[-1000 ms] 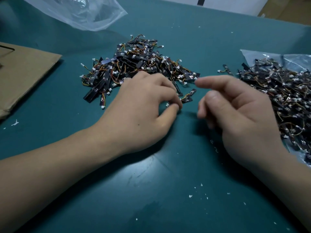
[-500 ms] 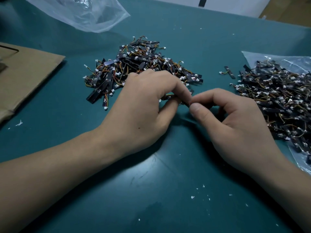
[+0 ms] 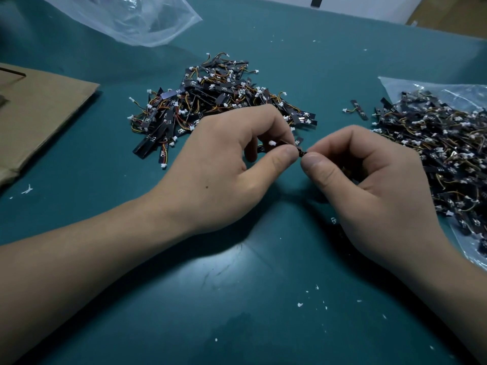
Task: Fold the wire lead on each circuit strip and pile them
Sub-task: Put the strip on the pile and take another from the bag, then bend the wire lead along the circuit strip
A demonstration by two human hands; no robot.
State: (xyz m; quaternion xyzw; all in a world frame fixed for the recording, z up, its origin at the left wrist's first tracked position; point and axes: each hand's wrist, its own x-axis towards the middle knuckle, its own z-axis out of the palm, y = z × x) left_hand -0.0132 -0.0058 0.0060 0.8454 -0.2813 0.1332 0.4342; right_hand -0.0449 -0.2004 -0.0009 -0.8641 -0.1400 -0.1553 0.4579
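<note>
Both hands meet over the green table (image 3: pixel 250 299) on one small black circuit strip (image 3: pixel 297 150) with a white connector. My left hand (image 3: pixel 232 164) pinches its left end between thumb and fingers. My right hand (image 3: pixel 369 180) pinches its right end with thumb and forefinger. Most of the strip is hidden by my fingertips. Behind my left hand lies a pile of strips (image 3: pixel 210 101) with orange and yellow leads. A second, larger pile of strips (image 3: pixel 442 148) sits on a clear plastic bag at the right.
A single loose strip (image 3: pixel 357 109) lies between the two piles. A flat cardboard sheet (image 3: pixel 39 114) lies at the left edge. An empty clear plastic bag (image 3: pixel 126 17) lies at the back left. Small white specks dot the table near me.
My left hand picked a strip up off the table near the centre pile. My right hand came in from the right, closed its fingers and took hold of the strip's other end.
</note>
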